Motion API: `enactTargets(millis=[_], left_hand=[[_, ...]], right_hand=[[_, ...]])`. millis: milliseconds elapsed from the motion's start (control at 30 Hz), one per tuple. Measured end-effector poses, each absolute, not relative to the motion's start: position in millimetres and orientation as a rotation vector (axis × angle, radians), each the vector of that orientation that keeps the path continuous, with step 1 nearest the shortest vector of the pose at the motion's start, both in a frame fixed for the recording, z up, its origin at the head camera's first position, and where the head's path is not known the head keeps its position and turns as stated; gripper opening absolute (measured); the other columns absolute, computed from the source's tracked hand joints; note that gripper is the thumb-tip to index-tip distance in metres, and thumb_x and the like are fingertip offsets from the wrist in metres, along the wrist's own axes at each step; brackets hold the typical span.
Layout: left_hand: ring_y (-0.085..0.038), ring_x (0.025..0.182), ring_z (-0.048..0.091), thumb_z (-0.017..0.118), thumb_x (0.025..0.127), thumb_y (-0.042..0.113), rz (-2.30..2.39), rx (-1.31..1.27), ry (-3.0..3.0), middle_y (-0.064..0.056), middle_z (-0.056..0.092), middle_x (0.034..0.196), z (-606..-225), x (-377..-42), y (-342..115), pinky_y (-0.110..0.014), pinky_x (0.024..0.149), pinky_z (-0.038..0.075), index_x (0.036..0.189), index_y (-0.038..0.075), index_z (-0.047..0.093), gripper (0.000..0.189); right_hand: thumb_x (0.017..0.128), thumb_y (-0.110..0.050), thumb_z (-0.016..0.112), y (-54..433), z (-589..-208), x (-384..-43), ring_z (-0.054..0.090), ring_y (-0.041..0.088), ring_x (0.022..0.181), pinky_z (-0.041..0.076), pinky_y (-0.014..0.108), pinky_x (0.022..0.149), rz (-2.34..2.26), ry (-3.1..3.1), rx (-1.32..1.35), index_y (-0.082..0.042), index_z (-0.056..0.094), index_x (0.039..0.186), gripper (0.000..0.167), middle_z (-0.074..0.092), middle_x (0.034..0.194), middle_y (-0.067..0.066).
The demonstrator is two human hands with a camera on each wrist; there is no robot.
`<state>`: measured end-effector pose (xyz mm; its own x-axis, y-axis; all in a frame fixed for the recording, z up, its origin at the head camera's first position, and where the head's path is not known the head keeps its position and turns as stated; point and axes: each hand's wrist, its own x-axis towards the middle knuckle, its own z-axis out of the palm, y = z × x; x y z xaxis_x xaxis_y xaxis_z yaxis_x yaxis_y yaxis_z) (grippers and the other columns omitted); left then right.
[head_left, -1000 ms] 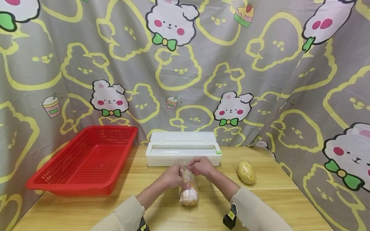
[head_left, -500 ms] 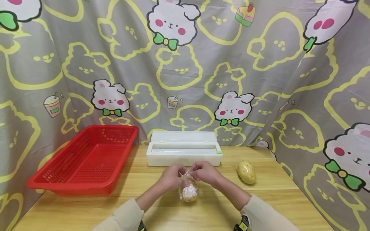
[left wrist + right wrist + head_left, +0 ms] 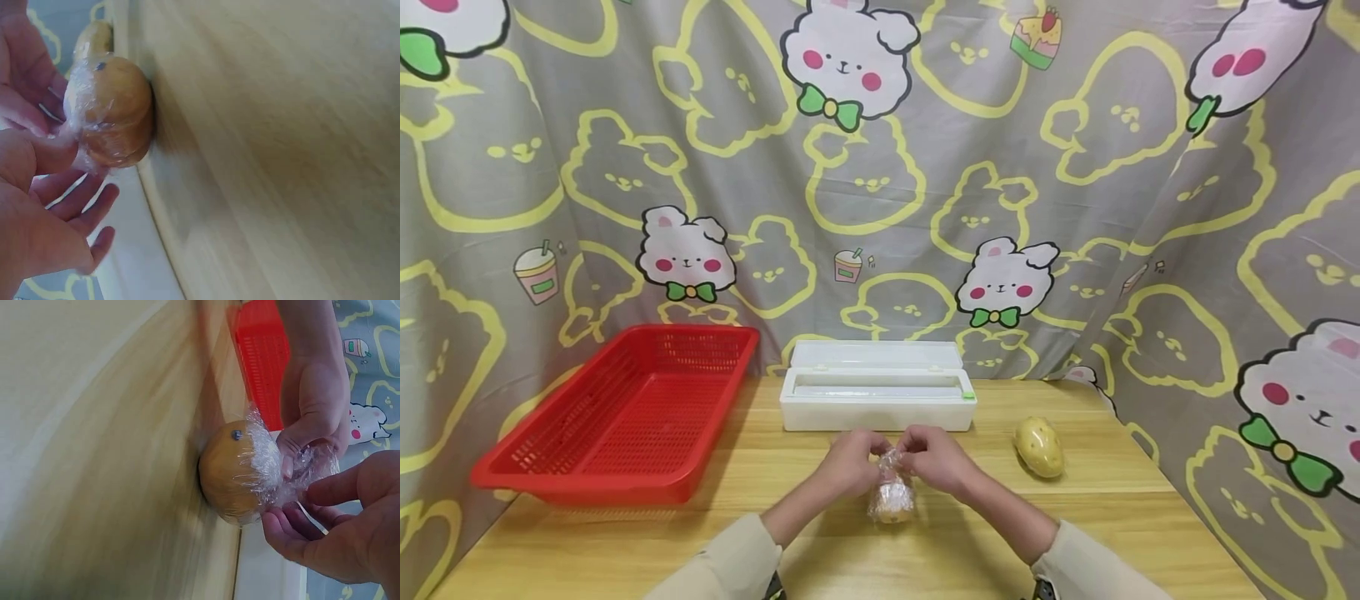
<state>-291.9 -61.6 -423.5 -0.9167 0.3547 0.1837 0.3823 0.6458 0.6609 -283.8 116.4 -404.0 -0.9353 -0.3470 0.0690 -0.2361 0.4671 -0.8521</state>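
A round, orange-tan fruit (image 3: 125, 94) with a small dark spot sits on the table, loosely wrapped in clear cling film (image 3: 265, 465). Its exact kind is hard to tell. My left hand (image 3: 852, 465) pinches the gathered film at the far side of the fruit. Right beside it, my right hand (image 3: 942, 460) pinches the same bunched film between thumb and fingers. In the left wrist view, some of the left fingers (image 3: 94, 209) stretch out loosely beyond the film. Part of the fruit is hidden under the crumpled film and the hands in the head view.
Behind the hands stands a white cling film box (image 3: 880, 414) with its lid up and a green slider at the right end. A shiny yellow potato (image 3: 1039, 447) lies to the right. A red plastic basket (image 3: 685, 479) stands at the left. Patterned curtain (image 3: 880, 208) encloses the table.
The film's loose end has been drawn in and bunched, so the bundle looks shorter. Both hands have come slightly nearer the person and closer together; the right forearm has swung outward.
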Motion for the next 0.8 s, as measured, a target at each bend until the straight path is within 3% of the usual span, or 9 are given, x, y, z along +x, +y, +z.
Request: enactTargets(millis=[133, 433, 633, 800], left_hand=[[-0.012, 0.077, 0.063, 0.075, 0.072, -0.003, -1.205, -0.713, -2.761, 0.000, 0.073, 0.079, -428.0, -292.1, -63.4, -0.029, 0.070, 0.053, 0.089, 0.008, 0.077, 0.020], [-0.006, 0.069, 0.059, 0.073, 0.075, -0.007, -1.180, -0.775, -2.635, 0.003, 0.068, 0.072, -434.7, -291.0, -64.7, -0.021, 0.064, 0.051, 0.077, 0.009, 0.071, 0.017], [-0.011, 0.068, 0.061, 0.066, 0.072, -0.014, -1.164, -0.793, -2.582, 0.002, 0.068, 0.070, -434.5, -288.6, -62.6, -0.020, 0.063, 0.051, 0.069, 0.010, 0.067, 0.024], [-0.006, 0.063, 0.054, 0.063, 0.068, -0.016, -1.142, -0.816, -2.547, 0.002, 0.064, 0.064, -434.3, -289.4, -60.5, -0.020, 0.059, 0.048, 0.064, 0.009, 0.063, 0.025]], right_hand=[[0.085, -0.001, 0.066, 115.3, -406.4, -279.8, 0.056, 0.014, 0.074, 0.047, 0.027, 0.063, -1.494, 2.618, -0.501, 0.000, 0.066, 0.089, 0.004, 0.067, 0.083, 0.012], [0.084, 0.002, 0.061, 111.4, -410.9, -272.1, 0.054, 0.014, 0.069, 0.043, 0.026, 0.056, -1.581, 2.660, -0.454, 0.000, 0.065, 0.086, 0.005, 0.066, 0.078, 0.010], [0.081, 0.003, 0.061, 110.3, -414.1, -268.8, 0.057, 0.014, 0.074, 0.046, 0.028, 0.064, -1.639, 2.676, -0.398, -0.003, 0.066, 0.084, 0.008, 0.067, 0.079, 0.005], [0.085, 0.004, 0.060, 111.3, -415.2, -266.0, 0.058, 0.014, 0.076, 0.046, 0.027, 0.066, -1.658, 2.670, -0.430, -0.002, 0.065, 0.085, 0.007, 0.068, 0.080, 0.008]])
